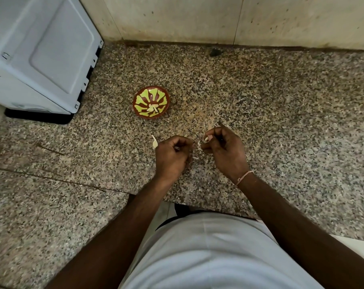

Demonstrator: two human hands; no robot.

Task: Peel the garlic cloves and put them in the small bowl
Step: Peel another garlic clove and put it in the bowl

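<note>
Over the speckled brown-and-grey granite countertop (260, 105), the person's left hand (171, 155) and right hand (224, 149) are working close together, both with fingers curled inward. Between them a small pale garlic clove with papery skin (198, 145) is being held: the left hand's thumb and fingers are pinching it from one side, while the right hand's fingertips (207, 139) are pinching at its skin from the other. Thin whitish scraps of peeled garlic skin (195, 157) are lying on the counter just beneath the two hands. Just beside the left hand, on its outer side, a single unpeeled pale garlic clove with a pointed tip (154, 142) is lying on the granite, touching neither hand. Farther back on the counter, well apart from the hands and toward the wall, a small round brown bowl painted inside with yellow-green petal shapes (150, 102) is standing upright; a few pale peeled garlic cloves (153, 107) are resting in its bottom. A thin pinkish thread band (244, 177) is sitting around the right wrist. At the far left a light grey boxy appliance on a black base (41, 55) is standing on the counter, and a beige tiled wall (218, 17) is running along the back edge.
</note>
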